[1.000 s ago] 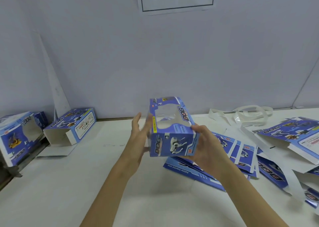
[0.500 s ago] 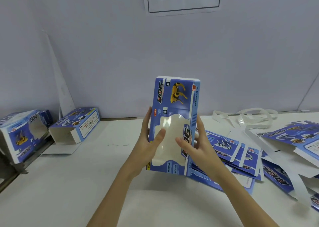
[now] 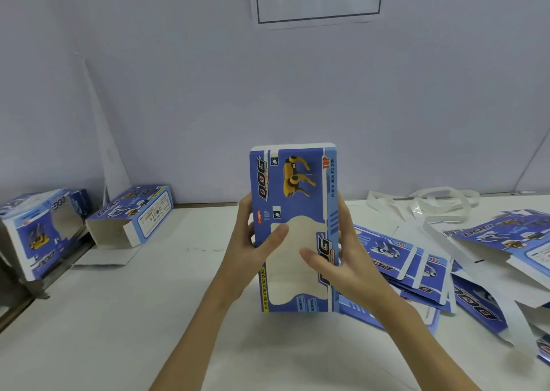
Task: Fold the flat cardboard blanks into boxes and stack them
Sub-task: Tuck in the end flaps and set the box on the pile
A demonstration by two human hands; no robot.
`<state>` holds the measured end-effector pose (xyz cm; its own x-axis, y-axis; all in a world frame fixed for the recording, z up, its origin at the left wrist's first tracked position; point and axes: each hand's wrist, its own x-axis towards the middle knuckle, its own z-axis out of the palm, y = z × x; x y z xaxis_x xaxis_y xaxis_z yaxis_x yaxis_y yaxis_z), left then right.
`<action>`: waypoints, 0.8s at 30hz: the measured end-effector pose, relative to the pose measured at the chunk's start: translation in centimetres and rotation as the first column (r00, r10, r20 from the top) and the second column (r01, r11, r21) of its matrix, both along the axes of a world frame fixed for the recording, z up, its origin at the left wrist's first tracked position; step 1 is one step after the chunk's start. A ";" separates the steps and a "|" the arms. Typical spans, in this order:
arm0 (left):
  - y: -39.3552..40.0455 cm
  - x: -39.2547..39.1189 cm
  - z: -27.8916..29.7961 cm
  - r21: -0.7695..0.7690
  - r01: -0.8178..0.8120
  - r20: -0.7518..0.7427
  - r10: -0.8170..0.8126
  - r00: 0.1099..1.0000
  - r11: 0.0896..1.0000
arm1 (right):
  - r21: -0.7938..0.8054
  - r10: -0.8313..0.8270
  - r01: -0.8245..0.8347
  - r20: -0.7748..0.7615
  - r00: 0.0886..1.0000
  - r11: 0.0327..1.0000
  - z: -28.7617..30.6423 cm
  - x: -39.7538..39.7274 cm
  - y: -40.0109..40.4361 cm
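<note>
A blue toy box [image 3: 293, 227] stands on end on the table [image 3: 148, 316], long axis vertical, window side facing the person — likely to square it up. The left hand [image 3: 253, 250] and right hand [image 3: 342, 259] clasp its sides, thumbs pressing the window. Flat blanks [image 3: 410, 268] wait just right — finished boxes [image 3: 131, 215] far left.

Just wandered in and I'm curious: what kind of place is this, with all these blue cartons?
Probably a packing bench in a toy workshop. Flat blanks lie piled on a white table, folded boxes wait at the left, and both hands hold another box.
</note>
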<state>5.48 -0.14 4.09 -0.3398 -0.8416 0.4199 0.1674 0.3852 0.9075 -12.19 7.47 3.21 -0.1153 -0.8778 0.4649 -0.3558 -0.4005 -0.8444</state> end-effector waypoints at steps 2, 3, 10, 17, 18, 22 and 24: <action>0.2 -0.2 -0.1 0.008 0.018 -0.011 -0.018 1.000 1.000 | -0.037 -0.003 0.004 0.046 0.999 0.999 -0.1 0.3 -0.2; 0.2 -0.2 -0.3 0.008 0.027 -0.021 -0.026 0.999 1.000 | -0.050 -0.008 0.011 0.051 0.999 0.999 -0.2 0.4 -0.3; 0.2 -0.3 -0.1 -0.076 -0.037 -0.039 0.034 0.999 0.996 | -0.157 -0.103 0.111 0.056 0.993 0.981 -1.4 0.1 -1.2; 1.4 -1.4 0.0 -0.421 -0.432 -0.035 0.462 0.886 0.798 | -0.320 -0.253 0.245 0.015 0.967 0.915 -1.8 3.4 -0.1; 1.5 -1.2 0.1 -0.481 -0.436 -0.055 0.470 0.881 0.761 | -0.298 -0.218 0.218 0.035 0.975 0.929 -1.6 3.6 0.0; 1.4 -0.8 0.9 -0.536 -0.344 -0.083 0.358 0.930 0.771 | -0.074 -0.011 0.029 0.226 0.974 0.997 -0.1 3.4 0.4; 1.3 -0.7 1.2 -0.460 -0.261 -0.020 0.284 0.959 0.849 | -0.041 -0.015 0.027 0.271 0.962 0.999 0.1 2.6 0.3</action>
<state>4.76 1.14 5.29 -0.1539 -0.6233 0.7666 -0.0427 0.7794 0.6251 -9.63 7.76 3.30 -0.2599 -0.8534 0.4518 -0.1251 -0.4342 -0.8921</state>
